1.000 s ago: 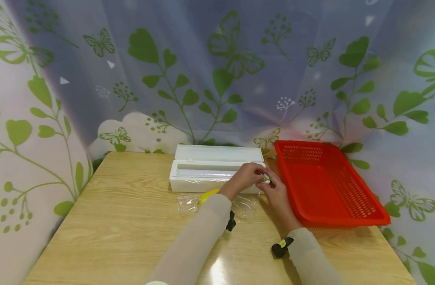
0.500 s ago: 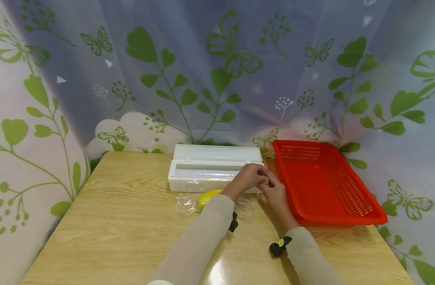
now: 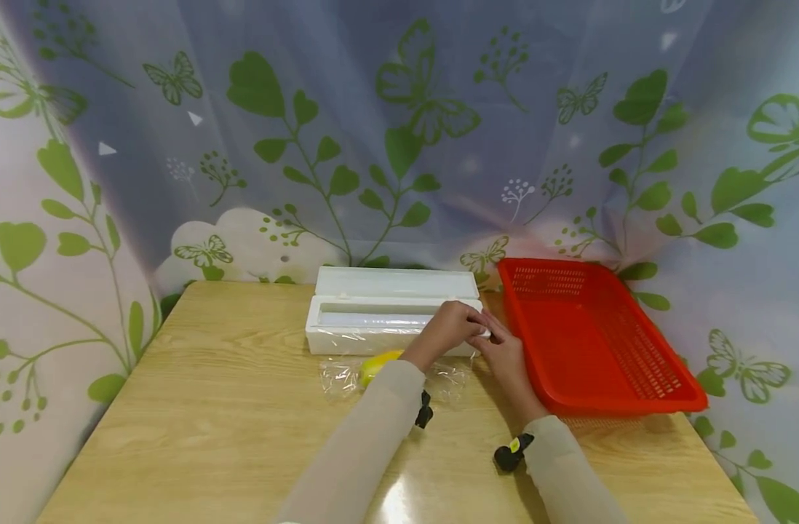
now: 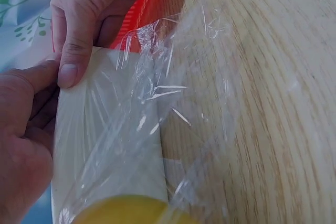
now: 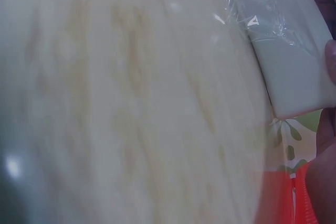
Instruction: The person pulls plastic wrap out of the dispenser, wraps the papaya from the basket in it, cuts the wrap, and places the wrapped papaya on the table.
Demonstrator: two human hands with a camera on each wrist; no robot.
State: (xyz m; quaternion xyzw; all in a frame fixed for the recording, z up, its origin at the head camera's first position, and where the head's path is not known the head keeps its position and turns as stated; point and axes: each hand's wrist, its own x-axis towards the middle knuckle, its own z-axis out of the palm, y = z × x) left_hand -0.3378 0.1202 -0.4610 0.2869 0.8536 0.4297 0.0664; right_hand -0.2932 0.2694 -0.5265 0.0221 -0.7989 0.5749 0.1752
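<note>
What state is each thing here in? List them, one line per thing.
White dispenser box: lid open, film roll showing inside.
Cling film: a sheet drawn out over the box front onto the table.
Yellow fruit: lying on the film sheet.
Red basket: upright, nothing visible inside.
Left hand: fingers curled at the box's right end.
Right hand: thumb pressed on the box's right end.

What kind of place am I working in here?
Probably a small staged tabletop booth, not a real kitchen. A wooden table is closed in on three sides by a leaf-and-butterfly curtain, and on it sit only a cling-film box, a red basket and a yellow fruit.
</note>
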